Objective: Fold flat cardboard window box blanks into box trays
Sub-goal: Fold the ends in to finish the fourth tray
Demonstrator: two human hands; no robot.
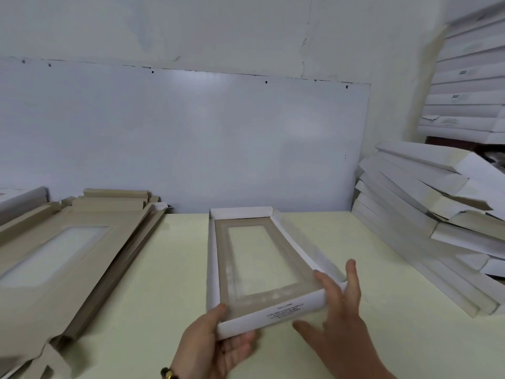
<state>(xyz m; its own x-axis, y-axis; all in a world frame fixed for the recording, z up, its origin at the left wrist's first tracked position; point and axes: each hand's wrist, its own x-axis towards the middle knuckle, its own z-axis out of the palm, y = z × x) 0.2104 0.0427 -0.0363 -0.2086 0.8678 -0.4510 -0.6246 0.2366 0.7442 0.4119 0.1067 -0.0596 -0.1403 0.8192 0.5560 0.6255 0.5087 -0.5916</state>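
Cardboard box tray [262,258] (walls up) gripped by left hand [216,348].

The left hand [216,348] sits low and near, palm up, thumb pressed over the top while the fingers curl beneath in a firm pinch. A dark band with a gold-coloured piece circles its wrist. The right hand [338,305] reaches forward from the lower right, fingers spread and extended, apparently pressing flat rather than gripping; its forearm is bare.
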